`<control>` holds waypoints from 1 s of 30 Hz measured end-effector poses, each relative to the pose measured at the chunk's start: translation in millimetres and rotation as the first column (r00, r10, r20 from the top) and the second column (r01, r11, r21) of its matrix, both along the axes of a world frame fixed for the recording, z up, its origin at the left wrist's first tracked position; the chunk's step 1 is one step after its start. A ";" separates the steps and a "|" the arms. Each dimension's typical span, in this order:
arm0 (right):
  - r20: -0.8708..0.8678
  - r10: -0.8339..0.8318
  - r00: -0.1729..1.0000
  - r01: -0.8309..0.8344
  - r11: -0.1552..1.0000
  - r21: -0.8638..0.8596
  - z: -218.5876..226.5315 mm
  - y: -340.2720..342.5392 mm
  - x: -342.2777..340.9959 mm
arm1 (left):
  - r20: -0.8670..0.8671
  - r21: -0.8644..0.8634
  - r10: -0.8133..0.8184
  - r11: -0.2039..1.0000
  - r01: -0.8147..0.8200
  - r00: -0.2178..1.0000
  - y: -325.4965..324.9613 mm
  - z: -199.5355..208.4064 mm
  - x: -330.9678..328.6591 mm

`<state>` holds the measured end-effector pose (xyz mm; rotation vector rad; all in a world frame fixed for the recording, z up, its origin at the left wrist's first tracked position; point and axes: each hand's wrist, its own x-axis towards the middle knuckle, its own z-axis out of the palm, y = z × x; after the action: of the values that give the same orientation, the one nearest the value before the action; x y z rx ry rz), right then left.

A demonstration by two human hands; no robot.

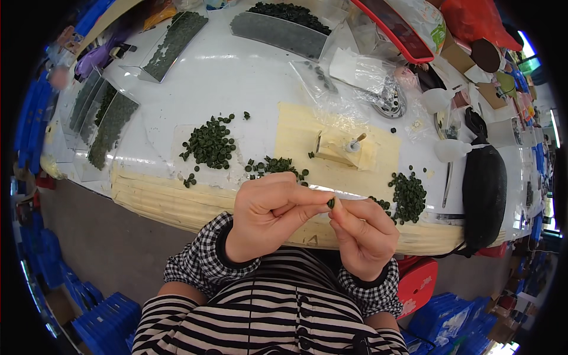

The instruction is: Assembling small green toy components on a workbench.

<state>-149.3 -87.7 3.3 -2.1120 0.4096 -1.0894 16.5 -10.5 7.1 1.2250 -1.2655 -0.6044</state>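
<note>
Between both sets of fingertips, just in front of the table's edge, is a small dark green round piece (331,203), possibly a little cap. My left hand (266,213) pinches it from the left with thumb and forefinger. From the other side the closed fingers of my right hand (368,234) press on it, and they partly hide it. Similar pieces lie in a big pile (210,145) to the left. A smaller pile (273,166) sits beyond my left hand, and another pile (408,198) is by my right hand.
A block with an upright stick (354,145) stands on a cream sheet (290,133). Clear bins (278,36) of green pieces line the back and left. At right are a black pouch (484,189), metal tweezers (448,183) and white squeeze bottles (451,151). A red-framed device (395,29) stands behind.
</note>
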 end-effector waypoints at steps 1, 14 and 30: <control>0.015 -0.001 1.000 0.001 1.000 -0.011 -1.0 -0.7 0.5 | 0.001 -0.001 -0.003 1.000 0.003 1.000 -0.2 0.1 0.0; -0.030 -0.011 0.999 0.012 0.999 0.034 -0.1 1.2 -1.5 | -0.029 0.010 0.010 1.000 -0.010 1.000 -1.9 -3.0 -0.9; 0.017 -0.059 0.998 0.059 0.998 0.003 -1.0 -0.3 1.4 | -0.040 0.071 0.026 0.997 -0.023 0.999 -2.1 -0.9 -3.4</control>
<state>-147.9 -88.0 2.3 -2.0990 0.4677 -1.1389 13.0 -12.5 6.3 1.2781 -1.2024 -0.6577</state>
